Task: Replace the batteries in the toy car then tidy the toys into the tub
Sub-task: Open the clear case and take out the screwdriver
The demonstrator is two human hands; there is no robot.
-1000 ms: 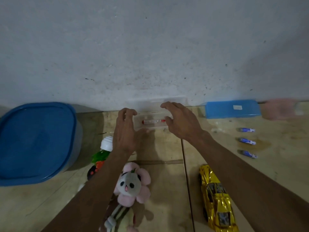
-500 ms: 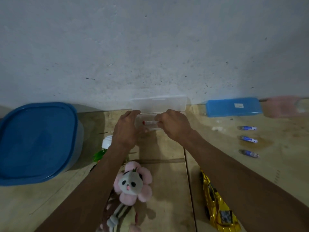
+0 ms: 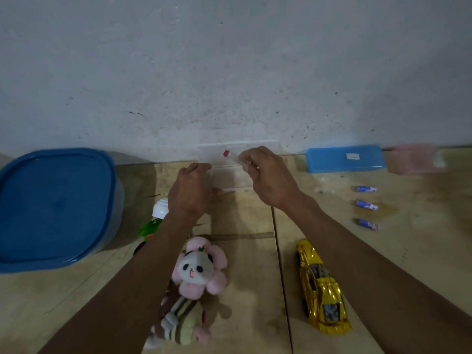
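Head view looks down on a tiled floor (image 3: 245, 251) meeting a pale wall. At twelve o'clock a clear plastic case (image 3: 237, 155) lies open against the wall. Right hand (image 3: 270, 180) has its grip pinched on a small clear-handled tool with a red tip (image 3: 228, 154), raised over the case. Left hand (image 3: 190, 192) rests at the case's near left corner, fingers curled; whether its grip presses the plastic cannot be told. Gold toy car (image 3: 321, 287) sits at five o'clock, nose toward the wall. Three blue batteries (image 3: 365, 205) lie in a column at three o'clock. Blue-lidded tub (image 3: 53, 208) stands at nine o'clock. Panda plush (image 3: 196, 269) lies at six o'clock under the left forearm.
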